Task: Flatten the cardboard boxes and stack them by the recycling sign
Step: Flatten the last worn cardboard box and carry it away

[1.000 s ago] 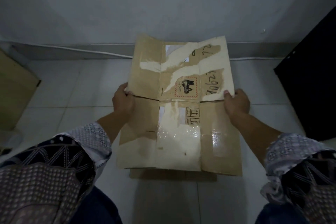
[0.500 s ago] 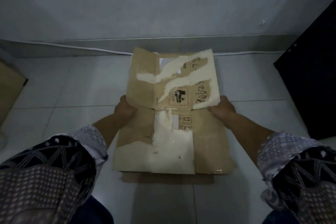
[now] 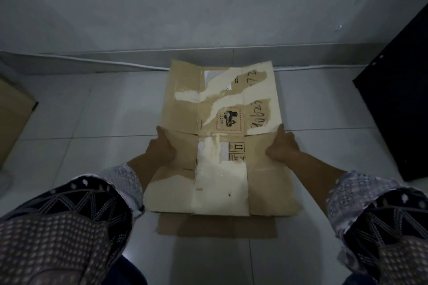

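A flattened brown cardboard box [image 3: 261,183], with torn pale patches, a warning label and handwritten digits, lies low over the tiled floor in the centre. My left hand [image 3: 161,149] grips its left edge at the middle fold. My right hand [image 3: 281,146] grips the right edge at the same height. The far flaps tilt slightly up toward the wall. Under its near edge another flat cardboard sheet [image 3: 217,227] shows on the floor. No recycling sign is in view.
The grey wall [image 3: 208,2] and its skirting with a white cable run just beyond the box. Another brown carton [image 3: 11,118] stands at the left edge. A black cabinet [image 3: 400,99] stands at the right.
The box has come down and lies flatter over the sheet below. Both hands kept their grip on its side edges.
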A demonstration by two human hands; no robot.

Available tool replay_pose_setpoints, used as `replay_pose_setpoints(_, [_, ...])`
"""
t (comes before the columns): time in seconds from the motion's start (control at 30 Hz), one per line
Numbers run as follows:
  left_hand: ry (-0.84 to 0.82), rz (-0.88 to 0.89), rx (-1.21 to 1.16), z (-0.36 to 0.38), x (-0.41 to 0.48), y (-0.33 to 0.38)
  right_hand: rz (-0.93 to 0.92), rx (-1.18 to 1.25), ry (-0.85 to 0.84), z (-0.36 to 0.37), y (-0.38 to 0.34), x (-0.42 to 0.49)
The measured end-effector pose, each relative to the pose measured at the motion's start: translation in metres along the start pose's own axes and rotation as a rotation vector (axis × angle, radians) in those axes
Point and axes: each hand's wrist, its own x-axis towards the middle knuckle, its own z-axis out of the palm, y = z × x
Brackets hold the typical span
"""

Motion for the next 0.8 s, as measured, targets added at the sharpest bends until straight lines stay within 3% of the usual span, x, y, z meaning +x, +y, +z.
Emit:
replay_pose_setpoints(0.07, [-0.11,-0.062,0.092,0.004,-0.001,-0.007,0.014,-0.018,-0.027,0.006,0.001,-0.004])
replay_pose_setpoints(0.3, [-0.105,-0.068,0.227,-0.003,-0.011,-0.004,-0.082,-0.073,0.092,0.006,-0.004,-0.006])
replay_pose_setpoints(0.8, [-0.178,0.093,0.441,0.002,-0.013,-0.003,-0.12,-0.02,-0.001,0.015,0.0,-0.006])
